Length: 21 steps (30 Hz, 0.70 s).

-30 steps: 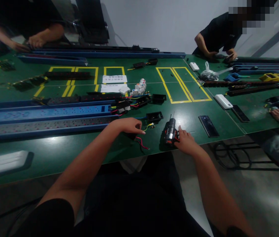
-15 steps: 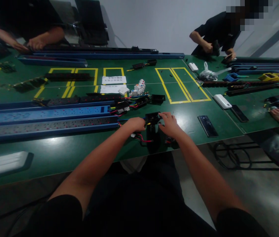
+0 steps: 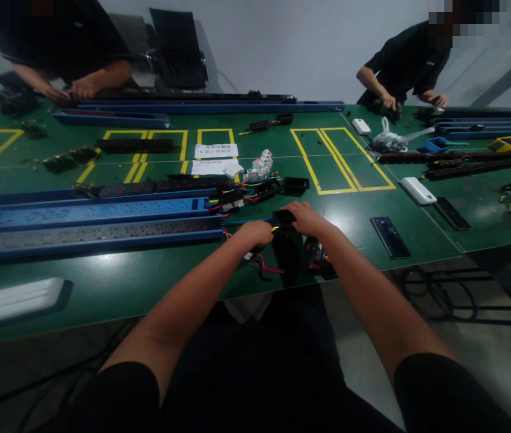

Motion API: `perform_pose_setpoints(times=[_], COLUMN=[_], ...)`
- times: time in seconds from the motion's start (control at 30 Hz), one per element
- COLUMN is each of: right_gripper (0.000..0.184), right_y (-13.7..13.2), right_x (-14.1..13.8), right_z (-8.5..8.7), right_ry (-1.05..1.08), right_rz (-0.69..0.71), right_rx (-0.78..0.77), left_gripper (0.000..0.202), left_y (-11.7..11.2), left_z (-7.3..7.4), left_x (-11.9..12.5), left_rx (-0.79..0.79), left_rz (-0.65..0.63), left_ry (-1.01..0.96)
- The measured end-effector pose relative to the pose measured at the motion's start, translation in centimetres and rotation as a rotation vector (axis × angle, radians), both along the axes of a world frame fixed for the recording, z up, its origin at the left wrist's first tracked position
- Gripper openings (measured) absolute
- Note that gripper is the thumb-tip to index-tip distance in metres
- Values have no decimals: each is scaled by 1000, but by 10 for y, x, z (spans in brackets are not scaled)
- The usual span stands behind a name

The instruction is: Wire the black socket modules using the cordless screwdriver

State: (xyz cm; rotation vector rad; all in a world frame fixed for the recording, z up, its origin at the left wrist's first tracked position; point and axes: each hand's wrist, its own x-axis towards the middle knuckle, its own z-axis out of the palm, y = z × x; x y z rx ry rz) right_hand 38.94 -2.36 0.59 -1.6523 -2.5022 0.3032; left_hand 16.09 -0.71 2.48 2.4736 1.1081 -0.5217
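My right hand [image 3: 307, 219] curls its fingers over the far right side of a small black box-shaped part [image 3: 283, 218]. My left hand [image 3: 259, 231] is closed at the near left side of the same part, where wires meet it; its fingertips are hidden. A red wire with a ring end [image 3: 269, 268] hangs near my left wrist onto the green table. To the left lie two long blue channels, the nearer one holding a grey socket strip [image 3: 102, 233]. Beneath my right wrist sits a dark tool with orange bits [image 3: 316, 255], partly covered.
Beyond my hands are an open black box [image 3: 295, 186], wired black parts and a pile of white connectors [image 3: 259, 165]. Phones [image 3: 389, 237] and a white power bank [image 3: 418, 191] lie right. White bars [image 3: 15, 300] are front left. Co-workers' hands work across the table and far right.
My right hand's fingers, spread before, have closed in over the black part. The part is tilted differently between my hands. The whole view has shifted slightly.
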Motion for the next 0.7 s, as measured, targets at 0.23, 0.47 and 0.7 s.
perform_pose_setpoints(times=[0.23, 0.47, 0.7], right_gripper=[72, 71, 74], right_y=[12, 7, 7], right_x=[3, 7, 11], right_z=[2, 3, 5], right_ry=[51, 95, 130], right_rz=[52, 66, 74], right_rx=[-37, -41, 6], left_gripper=[35, 30, 42], left_y=[6, 12, 8], left_z=[0, -2, 3], left_x=[0, 5, 0], left_rx=[18, 50, 173], left_rz=[71, 60, 135], left_ry=[35, 6, -69])
